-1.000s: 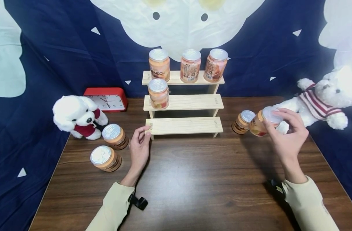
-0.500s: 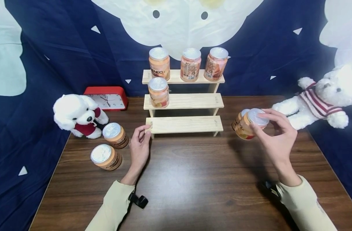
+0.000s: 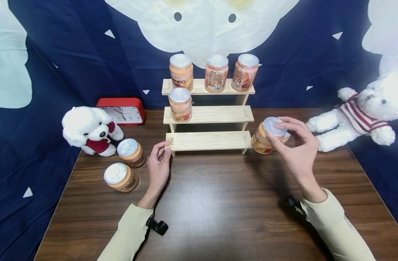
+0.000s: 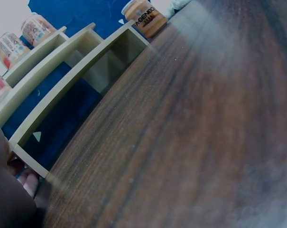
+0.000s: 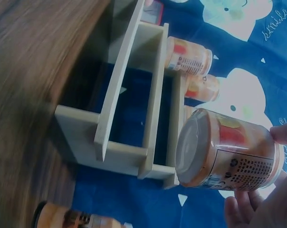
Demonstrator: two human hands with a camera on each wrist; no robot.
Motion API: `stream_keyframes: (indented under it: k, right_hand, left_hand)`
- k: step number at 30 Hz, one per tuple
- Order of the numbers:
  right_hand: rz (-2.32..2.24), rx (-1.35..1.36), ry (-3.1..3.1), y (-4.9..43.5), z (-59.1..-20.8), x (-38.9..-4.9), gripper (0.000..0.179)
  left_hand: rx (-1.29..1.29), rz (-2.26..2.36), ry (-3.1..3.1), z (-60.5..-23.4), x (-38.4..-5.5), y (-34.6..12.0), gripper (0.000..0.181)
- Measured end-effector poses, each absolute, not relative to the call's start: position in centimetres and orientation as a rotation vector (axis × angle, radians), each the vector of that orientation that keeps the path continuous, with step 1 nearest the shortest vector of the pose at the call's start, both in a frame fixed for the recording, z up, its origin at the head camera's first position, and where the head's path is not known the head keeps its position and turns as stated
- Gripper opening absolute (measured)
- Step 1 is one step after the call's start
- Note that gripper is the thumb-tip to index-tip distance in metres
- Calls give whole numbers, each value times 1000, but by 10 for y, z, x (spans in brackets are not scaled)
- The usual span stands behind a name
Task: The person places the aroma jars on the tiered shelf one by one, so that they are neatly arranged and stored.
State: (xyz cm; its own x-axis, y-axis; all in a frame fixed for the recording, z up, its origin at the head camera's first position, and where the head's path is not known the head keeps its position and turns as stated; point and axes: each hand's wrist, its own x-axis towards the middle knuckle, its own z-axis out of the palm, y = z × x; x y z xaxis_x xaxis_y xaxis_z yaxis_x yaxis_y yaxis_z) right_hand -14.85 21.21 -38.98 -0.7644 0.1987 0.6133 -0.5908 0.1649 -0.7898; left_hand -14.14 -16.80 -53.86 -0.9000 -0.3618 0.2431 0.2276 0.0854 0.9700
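In the head view my right hand [image 3: 298,148] grips a jar [image 3: 262,139] with a silver lid and orange label near its top, held up just right of the stand's lowest step. The right wrist view shows this jar [image 5: 233,154] tilted, its clear base facing the stand. My left hand [image 3: 158,165] pinches the left end of a three-step wooden stand [image 3: 212,140] at the lowest step. On the top step stand three similar jars, among them a pink-labelled jar [image 3: 216,76]. One jar [image 3: 180,107] stands at the left of the middle step.
Two jars stand at the left, the nearer jar [image 3: 120,177] beside the other jar [image 3: 131,152]. Behind them are a white plush dog [image 3: 88,125] and a red clock [image 3: 138,108]. Another jar [image 5: 79,218] stands on the table right of the stand. A plush bear [image 3: 362,112] leans far right.
My right hand has carried the jar leftward, past the jar standing on the table, toward the stand's lowest step. The left hand stays at the stand's left end.
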Motion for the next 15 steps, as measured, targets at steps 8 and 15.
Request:
stream_keyframes:
  k: [8, 15]
  right_hand:
    - [1589, 393, -1884, 194, -387, -154, 33]
    - [1529, 428, -1941, 182, -387, -165, 31]
  left_hand:
    - [141, -1870, -1984, -560, -151, -176, 20]
    - [155, -1843, -1987, -529, -139, -164, 20]
